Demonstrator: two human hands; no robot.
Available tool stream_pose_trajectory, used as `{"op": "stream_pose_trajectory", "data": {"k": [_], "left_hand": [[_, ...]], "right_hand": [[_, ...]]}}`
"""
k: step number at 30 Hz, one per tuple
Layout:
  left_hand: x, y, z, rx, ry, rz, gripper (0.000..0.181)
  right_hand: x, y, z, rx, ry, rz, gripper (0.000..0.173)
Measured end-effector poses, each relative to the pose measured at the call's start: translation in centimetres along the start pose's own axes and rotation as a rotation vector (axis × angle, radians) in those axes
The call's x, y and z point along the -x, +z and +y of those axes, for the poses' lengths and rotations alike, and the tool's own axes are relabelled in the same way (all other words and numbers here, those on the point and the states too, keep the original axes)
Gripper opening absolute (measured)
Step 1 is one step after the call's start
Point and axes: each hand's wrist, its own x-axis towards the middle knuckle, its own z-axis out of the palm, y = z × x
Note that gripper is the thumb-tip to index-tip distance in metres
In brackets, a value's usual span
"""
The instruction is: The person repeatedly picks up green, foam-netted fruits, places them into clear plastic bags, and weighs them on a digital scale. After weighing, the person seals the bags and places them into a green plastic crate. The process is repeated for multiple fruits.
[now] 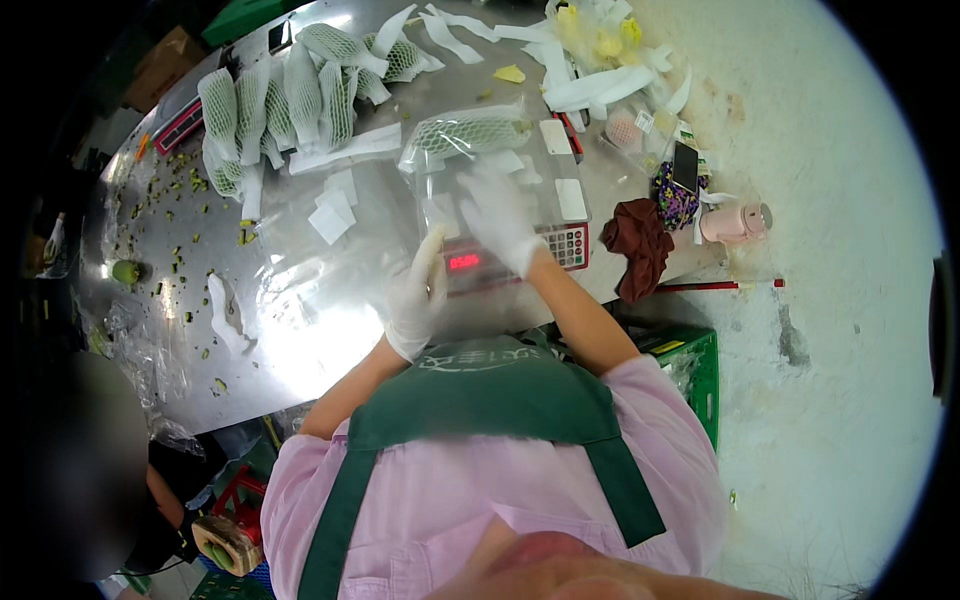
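Note:
A digital scale point(564, 238) with a red lit display and a keypad stands before me. Over it lies a clear plastic bag point(450, 184), with a green item in white foam netting point(472, 136) at its far end. My left hand point(417, 296), in a white glove, pinches the bag's near edge between thumb and fingers. My right hand point(499, 214), gloved too and blurred, is over the bag with its fingers apart; whether it touches the bag I cannot tell. White square labels point(332, 214) lie left of the scale, and more show on and under the bag.
Several net-wrapped green items point(304, 94) are piled at the back left. Foam nets point(600, 90) and a clear package lie at the back right, near a phone point(685, 166), a brown cloth point(637, 240) and a pink bottle point(735, 223). Green scraps point(176, 251) litter the left. Another person point(90, 465) is at lower left.

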Motion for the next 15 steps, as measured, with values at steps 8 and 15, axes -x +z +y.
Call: {"op": "stream_pose_trajectory", "data": {"k": [8,15], "left_hand": [[3.7,-2.3,0.1,-0.061,-0.146,-0.153,0.056],[5.1,-1.4,-1.4,-0.122,-0.062,-0.154,0.057]], "right_hand": [[12.6,-13.9,-3.4,-0.185,0.095,0.297,0.021],[12.4,-6.1,9.9,-0.546,0.816,-0.215,0.034]]}}
